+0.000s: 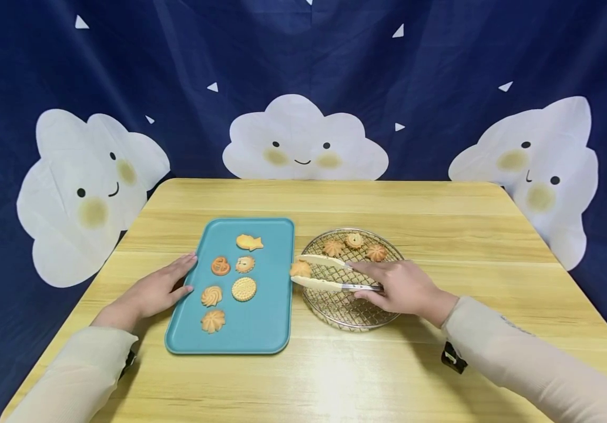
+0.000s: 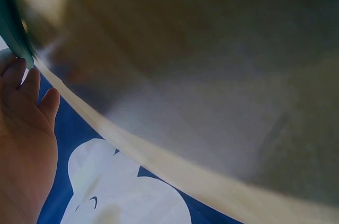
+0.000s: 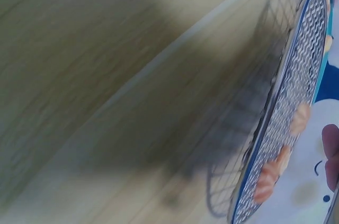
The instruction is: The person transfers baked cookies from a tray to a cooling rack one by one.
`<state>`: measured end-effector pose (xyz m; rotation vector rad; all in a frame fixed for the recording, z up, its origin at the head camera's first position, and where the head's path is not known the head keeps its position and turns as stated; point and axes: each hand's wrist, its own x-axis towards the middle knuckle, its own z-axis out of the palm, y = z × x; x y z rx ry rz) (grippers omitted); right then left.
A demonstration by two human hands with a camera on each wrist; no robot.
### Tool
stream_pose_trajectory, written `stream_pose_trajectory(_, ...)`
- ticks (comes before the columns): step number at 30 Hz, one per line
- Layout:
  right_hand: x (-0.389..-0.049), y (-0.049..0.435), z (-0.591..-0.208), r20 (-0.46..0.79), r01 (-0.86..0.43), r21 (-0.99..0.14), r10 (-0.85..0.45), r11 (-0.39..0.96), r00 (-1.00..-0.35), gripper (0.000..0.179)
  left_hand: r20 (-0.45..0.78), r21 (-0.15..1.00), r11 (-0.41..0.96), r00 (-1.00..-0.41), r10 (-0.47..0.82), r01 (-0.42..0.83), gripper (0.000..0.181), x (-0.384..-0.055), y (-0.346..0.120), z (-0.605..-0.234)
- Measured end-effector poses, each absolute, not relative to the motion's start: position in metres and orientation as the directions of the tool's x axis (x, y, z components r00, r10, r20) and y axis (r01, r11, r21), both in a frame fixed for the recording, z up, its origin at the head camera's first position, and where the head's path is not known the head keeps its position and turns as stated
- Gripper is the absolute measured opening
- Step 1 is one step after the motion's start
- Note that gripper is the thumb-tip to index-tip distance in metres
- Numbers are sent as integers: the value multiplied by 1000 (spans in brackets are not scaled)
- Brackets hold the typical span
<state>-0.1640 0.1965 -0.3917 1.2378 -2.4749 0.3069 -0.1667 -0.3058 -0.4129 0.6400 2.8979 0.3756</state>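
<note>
My right hand grips a pair of tongs with cream-coloured tips, above a round wire rack. Between the tips is a golden flower-shaped cookie, close to the right rim of a blue tray. Fingertips of my left hand rest at the tray's left edge, the fingers fairly straight. Several cookies lie on the tray, among them a fish-shaped one, a pretzel-shaped one and a round one. On the rack's far side sit three cookies, one a ridged brown one.
Tray and rack stand side by side on a wooden table. A dark blue curtain with white smiling clouds hangs behind the table. In the right wrist view, the rack stands raised off the tabletop on wire legs.
</note>
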Motion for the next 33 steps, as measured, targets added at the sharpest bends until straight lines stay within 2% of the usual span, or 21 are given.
stream_pose_trajectory(9, -164, 219, -388, 392, -759, -29, -691, 651, -607, 60, -96, 273, 880, -899, 426, 388, 70, -168, -307, -415)
stream_pose_trajectory(33, -164, 274, -373, 375, -721, -9, -666, 693, -645, 53, -90, 270, 882, -902, 422, 386, 68, -167, -307, -415)
